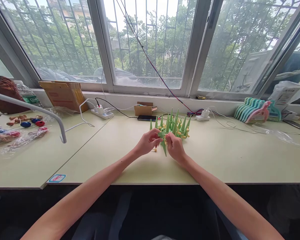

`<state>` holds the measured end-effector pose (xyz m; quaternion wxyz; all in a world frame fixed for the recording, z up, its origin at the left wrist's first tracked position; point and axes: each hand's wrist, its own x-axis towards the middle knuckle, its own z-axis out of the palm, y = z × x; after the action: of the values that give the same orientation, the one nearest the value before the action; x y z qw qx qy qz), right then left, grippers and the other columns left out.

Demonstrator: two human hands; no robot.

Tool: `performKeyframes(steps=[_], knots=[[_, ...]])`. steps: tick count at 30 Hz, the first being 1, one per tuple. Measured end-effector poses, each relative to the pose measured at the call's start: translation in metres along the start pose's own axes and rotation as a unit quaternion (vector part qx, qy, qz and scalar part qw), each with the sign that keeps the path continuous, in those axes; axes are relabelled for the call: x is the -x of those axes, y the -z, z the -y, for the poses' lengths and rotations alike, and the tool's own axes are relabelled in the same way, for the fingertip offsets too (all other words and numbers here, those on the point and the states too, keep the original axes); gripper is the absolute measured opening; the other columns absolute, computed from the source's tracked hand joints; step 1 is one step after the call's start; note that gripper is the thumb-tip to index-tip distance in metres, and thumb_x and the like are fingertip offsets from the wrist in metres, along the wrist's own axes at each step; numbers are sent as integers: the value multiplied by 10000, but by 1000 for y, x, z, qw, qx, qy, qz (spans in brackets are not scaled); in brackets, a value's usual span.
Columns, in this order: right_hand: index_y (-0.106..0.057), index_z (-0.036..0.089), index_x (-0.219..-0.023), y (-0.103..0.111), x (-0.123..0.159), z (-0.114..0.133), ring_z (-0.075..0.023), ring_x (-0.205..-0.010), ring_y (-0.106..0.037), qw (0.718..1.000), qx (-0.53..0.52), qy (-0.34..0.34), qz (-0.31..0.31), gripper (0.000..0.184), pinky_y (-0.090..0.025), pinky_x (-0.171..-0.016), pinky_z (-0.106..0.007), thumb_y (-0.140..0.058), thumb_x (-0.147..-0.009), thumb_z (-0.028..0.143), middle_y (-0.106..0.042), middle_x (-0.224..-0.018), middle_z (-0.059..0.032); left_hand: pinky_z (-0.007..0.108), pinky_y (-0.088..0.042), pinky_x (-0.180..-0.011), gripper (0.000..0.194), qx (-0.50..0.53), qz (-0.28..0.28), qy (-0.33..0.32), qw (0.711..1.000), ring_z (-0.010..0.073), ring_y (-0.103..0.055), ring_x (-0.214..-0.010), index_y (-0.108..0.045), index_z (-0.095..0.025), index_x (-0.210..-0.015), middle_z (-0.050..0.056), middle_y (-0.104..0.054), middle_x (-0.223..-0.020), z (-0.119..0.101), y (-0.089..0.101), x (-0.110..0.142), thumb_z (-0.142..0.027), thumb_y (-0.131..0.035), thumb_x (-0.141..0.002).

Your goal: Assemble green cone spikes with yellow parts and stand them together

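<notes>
In the middle of the table stands a cluster of green, pointed plastic spikes (pixel 175 126) with small yellow bits around their bases. In front of it a green spiked piece (pixel 164 150) is held up, one point aimed down at the tabletop. My right hand (pixel 175 146) closes on this piece from the right, thumb upward. From the left, the bent fingers of my left hand (pixel 148 141) pinch the same piece. Fingers cover much of its middle. A small yellow bit (pixel 154 150) lies on the table just below my left hand.
Behind the cluster are a black phone (pixel 147 118) and a small open cardboard box (pixel 144 109). Power strips (pixel 102 113) and cables run along the window. A white curved rod (pixel 40 109) juts in from the left, near wooden toys (pixel 17 120). Pastel hangers (pixel 252 111) lie right.
</notes>
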<state>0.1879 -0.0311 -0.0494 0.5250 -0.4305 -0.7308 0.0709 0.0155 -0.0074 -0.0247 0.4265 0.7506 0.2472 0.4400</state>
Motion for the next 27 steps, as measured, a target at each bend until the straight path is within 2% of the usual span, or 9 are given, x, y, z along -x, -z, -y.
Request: performKeyframes(steps=[4, 12, 18, 24, 27], knots=[[-272, 238, -707, 0, -1, 1, -112, -486, -259, 1000, 1, -1, 2, 386, -240, -491, -249, -266, -1016, 470, -341, -561, 55, 271, -499, -621, 233, -49, -2, -24, 999, 99, -534, -574, -518, -188, -944, -37, -543, -666, 3, 0, 2, -367, -645, -867], [-279, 236, -702, 1, -1, 2, -112, -480, -272, 1000, 0, -1, 0, 387, -246, -494, -250, -279, -1015, 463, -347, -554, 55, 285, -525, -642, 240, -54, -3, -15, 998, 114, -573, -597, -552, -178, -927, -13, -572, -691, -2, 0, 1, -392, -642, -865], [-275, 236, -697, 1, -2, 3, -111, -479, -261, 1000, 5, -1, -3, 394, -237, -493, -252, -276, -1014, 472, -334, -548, 57, 284, -543, -654, 209, -67, 0, -33, 997, 111, -583, -606, -557, -179, -900, -14, -573, -698, -8, 0, 2, -370, -637, -872], [-328, 228, -701, 1, -1, 5, -105, -485, -291, 1000, -14, 1, 7, 399, -264, -500, -242, -306, -1014, 474, -365, -564, 54, 298, -554, -641, 210, 7, -1, -31, 999, 120, -615, -641, -545, -183, -940, 6, -597, -808, -2, -2, -1, -369, -628, -887], [-368, 220, -705, 2, -1, 7, -103, -495, -319, 999, -26, 14, 12, 405, -285, -510, -239, -302, -1020, 466, -383, -575, 48, 283, -538, -596, 254, 56, 10, -1, 998, 121, -598, -634, -552, -184, -987, 14, -622, -811, -4, -1, -3, -397, -637, -878]])
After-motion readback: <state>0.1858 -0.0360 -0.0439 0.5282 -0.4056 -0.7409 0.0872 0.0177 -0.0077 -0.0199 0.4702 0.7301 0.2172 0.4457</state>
